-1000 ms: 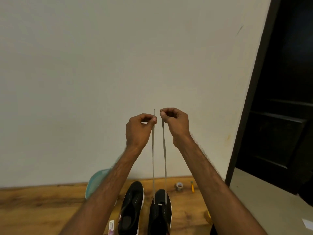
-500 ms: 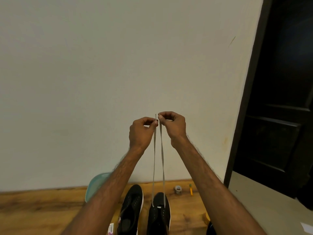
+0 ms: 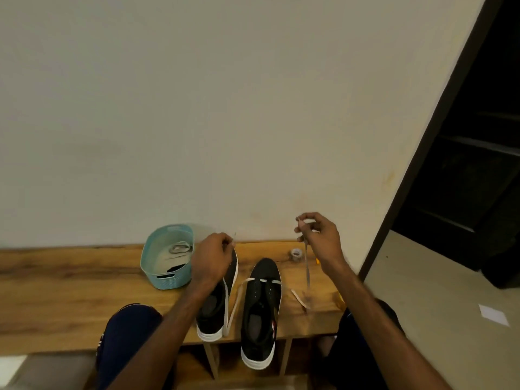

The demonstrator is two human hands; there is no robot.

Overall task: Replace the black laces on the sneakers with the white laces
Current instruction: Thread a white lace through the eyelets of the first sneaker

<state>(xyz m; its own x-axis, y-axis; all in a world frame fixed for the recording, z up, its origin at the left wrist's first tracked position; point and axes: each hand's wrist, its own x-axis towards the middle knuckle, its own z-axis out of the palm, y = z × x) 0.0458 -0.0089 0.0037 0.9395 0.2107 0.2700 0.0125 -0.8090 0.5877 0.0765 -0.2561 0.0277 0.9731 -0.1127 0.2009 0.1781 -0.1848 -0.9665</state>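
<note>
Two black sneakers with white soles stand on a wooden bench (image 3: pixel 70 299), toes toward the wall. The right sneaker (image 3: pixel 261 311) has a white lace (image 3: pixel 233 305) threaded through its front eyelets. One end of the lace runs left, loops down and rises to my left hand (image 3: pixel 212 258), which pinches its tip above the left sneaker (image 3: pixel 218 302). The other end runs right across the bench and up to my right hand (image 3: pixel 319 237), which pinches it near the wall.
A teal basket (image 3: pixel 166 260) holding another white lace and something black sits left of the shoes by the wall. A small tape roll (image 3: pixel 296 253) lies behind the right sneaker. My knees flank the bench; a dark doorway stands at right.
My hands have dropped from chest height and spread apart, so the two lace ends that hung taut side by side now lie slack to either side. The view tilted down.
</note>
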